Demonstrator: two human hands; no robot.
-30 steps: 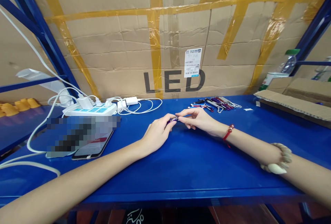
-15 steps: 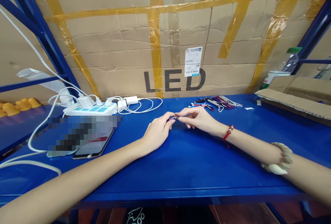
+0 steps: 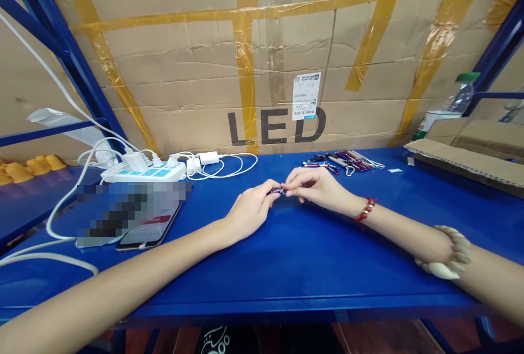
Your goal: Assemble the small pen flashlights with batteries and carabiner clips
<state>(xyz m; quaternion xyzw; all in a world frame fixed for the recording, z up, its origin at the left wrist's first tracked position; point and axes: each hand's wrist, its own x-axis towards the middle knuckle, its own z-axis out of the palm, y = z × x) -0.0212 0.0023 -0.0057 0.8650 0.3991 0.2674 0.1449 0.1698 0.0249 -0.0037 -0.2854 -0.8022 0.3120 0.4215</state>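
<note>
Between my two hands, over the middle of the blue table, is a small slim metal tube [image 3: 279, 191], purple-blue with a silvery part. My left hand [image 3: 249, 211] pinches its left end between thumb and fingers. At the silvery right end, the thumb and fingertips of my right hand [image 3: 317, 186] are closed on it. Fingers cover both ends, so its exact kind cannot be made out. Just beyond my right hand lies a pile of slim metallic tubes [image 3: 355, 161] in purple, black, red and silver, some with wrist cords or clips.
On the left are a white power strip [image 3: 164, 172] with plugs and cables, and a phone [image 3: 149, 228] beside a blurred-out patch. A cardboard tray [image 3: 466, 166] and a green-capped bottle [image 3: 462, 95] stand at right. A big taped carton [image 3: 196, 81] walls off the back.
Both hands have shifted slightly. My right fingers have moved a little to the right, and more of the tube's silvery part shows between the hands.
</note>
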